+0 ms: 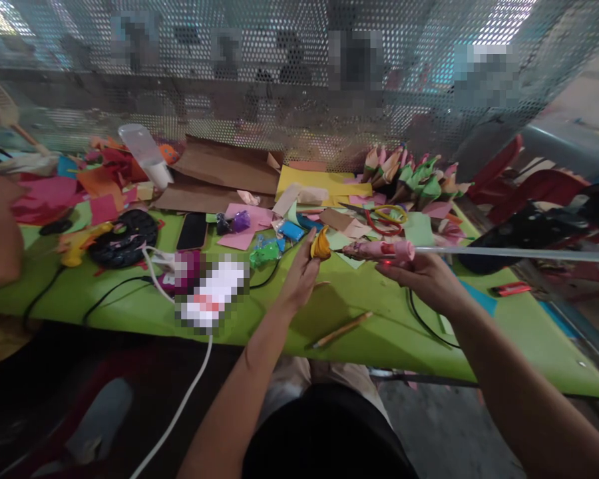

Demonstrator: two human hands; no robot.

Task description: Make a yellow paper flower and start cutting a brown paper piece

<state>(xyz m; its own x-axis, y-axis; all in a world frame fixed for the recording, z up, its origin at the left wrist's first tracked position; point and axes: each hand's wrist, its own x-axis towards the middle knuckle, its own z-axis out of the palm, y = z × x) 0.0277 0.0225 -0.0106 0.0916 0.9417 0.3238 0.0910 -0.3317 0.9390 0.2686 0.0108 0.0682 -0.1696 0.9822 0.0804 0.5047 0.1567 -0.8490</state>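
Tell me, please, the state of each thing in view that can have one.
Yellow paper piece: rolled, held in the left hand
Pink glue gun: held in the right hand, red light lit
Glue stick: sticking out behind the pink glue gun
Black phone: lying flat, screen dark
Bright device: blurred, seems lit
Scissors: lying down, opening unclear
Yellow glue gun: lying down, power unclear
Clear container: tilted

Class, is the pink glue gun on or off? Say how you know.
On, it appears: a red light glows on the glue gun in the right hand.
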